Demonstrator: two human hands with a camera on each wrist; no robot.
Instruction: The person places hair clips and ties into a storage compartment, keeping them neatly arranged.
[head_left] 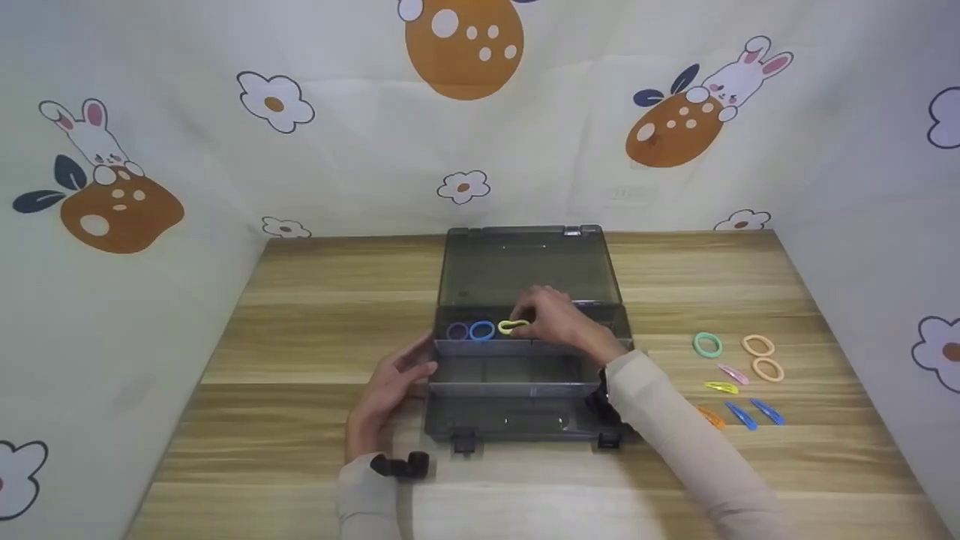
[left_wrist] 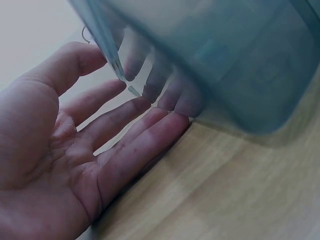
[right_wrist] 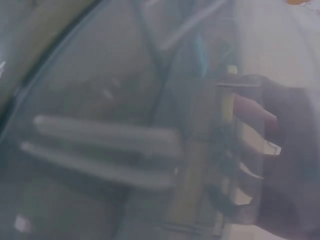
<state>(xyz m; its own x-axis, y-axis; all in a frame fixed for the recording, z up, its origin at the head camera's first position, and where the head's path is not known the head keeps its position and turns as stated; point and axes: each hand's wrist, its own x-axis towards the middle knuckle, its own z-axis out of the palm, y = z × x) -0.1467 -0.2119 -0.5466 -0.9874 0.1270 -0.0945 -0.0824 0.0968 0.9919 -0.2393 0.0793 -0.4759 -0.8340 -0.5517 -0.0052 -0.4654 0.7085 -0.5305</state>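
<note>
A translucent dark grey compartment box (head_left: 510,426) stands with its lid (head_left: 529,270) swung back. My right hand (head_left: 553,319) is over the rear compartment and pinches a yellow hair tie (head_left: 505,329), squeezed narrow. In the right wrist view, the yellow hair tie (right_wrist: 228,106) appears hazily through the box's plastic. To its left in the same compartment are a blue hair tie (head_left: 482,331) and a purple hair tie (head_left: 457,331). At the box's left side, my left hand (head_left: 386,386) rests its extended fingertips against the outer wall (left_wrist: 225,95), thumb apart near the rim.
Right of the box lie a green hair tie (head_left: 707,345) and two peach hair ties (head_left: 758,346). Nearer are snap hair clips: pink (head_left: 733,374), yellow (head_left: 721,387), orange (head_left: 711,418) and two blue ones (head_left: 741,415). A printed cloth (head_left: 360,172) hangs behind the wooden table (head_left: 300,360).
</note>
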